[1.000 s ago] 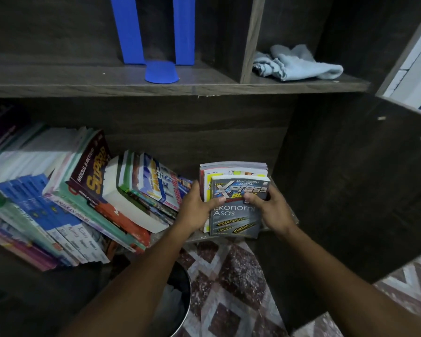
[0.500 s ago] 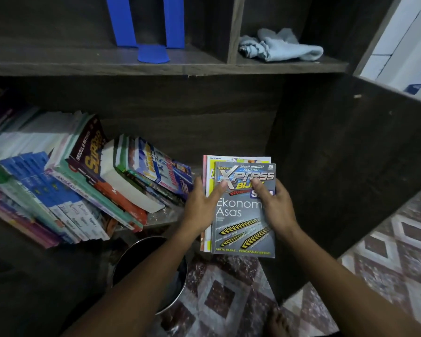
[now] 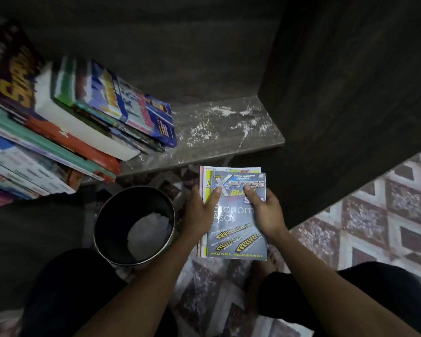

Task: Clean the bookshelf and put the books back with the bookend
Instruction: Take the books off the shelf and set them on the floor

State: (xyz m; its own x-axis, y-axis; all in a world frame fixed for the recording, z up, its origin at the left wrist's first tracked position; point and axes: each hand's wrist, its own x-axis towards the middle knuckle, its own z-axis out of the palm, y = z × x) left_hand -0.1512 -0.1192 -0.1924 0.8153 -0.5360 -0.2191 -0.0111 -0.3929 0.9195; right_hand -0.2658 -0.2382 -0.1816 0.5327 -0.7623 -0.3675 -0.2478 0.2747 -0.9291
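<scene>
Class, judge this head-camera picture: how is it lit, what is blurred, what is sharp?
Head view: dim, the shelf back wall near black; head view: leaning books at left smeared by blur; head view: the Xpress book in the left hand and right hand reads sharp up top, paler mid-cover.

On the shelf (image 3: 229, 152), the leaning books (image 3: 71, 122) fill its left part, and dust specks (image 3: 204, 132) lie on its right part, up to the side panel (image 3: 350, 117). Your left hand (image 3: 199, 210) and right hand (image 3: 265, 212) hold a stack of books (image 3: 238, 229) just before the shelf's front edge, above the floor (image 3: 374, 227). The bin (image 3: 117, 215) stands on the floor left of it, paper (image 3: 148, 232) inside.
</scene>
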